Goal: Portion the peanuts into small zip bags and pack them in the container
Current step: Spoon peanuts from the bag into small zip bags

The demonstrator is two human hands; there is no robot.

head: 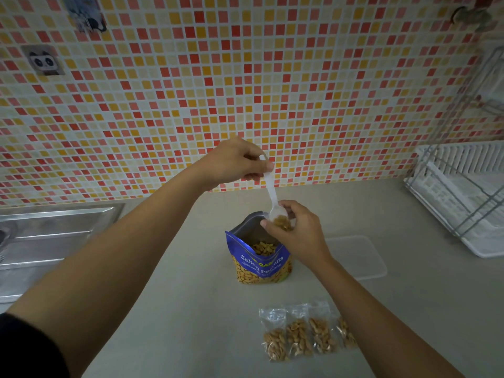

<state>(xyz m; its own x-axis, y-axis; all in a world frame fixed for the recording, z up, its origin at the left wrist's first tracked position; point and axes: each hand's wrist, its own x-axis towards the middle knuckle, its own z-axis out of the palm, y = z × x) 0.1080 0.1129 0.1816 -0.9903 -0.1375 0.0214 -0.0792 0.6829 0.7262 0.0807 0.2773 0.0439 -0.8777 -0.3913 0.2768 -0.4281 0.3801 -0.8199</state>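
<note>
Portioning over the peanut bag [260, 264], catching spills.
Left hand [234, 162] pinches spoon [271, 190]; right hand [297, 230] seemingly pinches zip bag [283, 226] open.

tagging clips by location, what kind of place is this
Most likely a home kitchen: a steel sink set into the counter at left, a white dish rack at right, and a mosaic tile backsplash behind.
</note>
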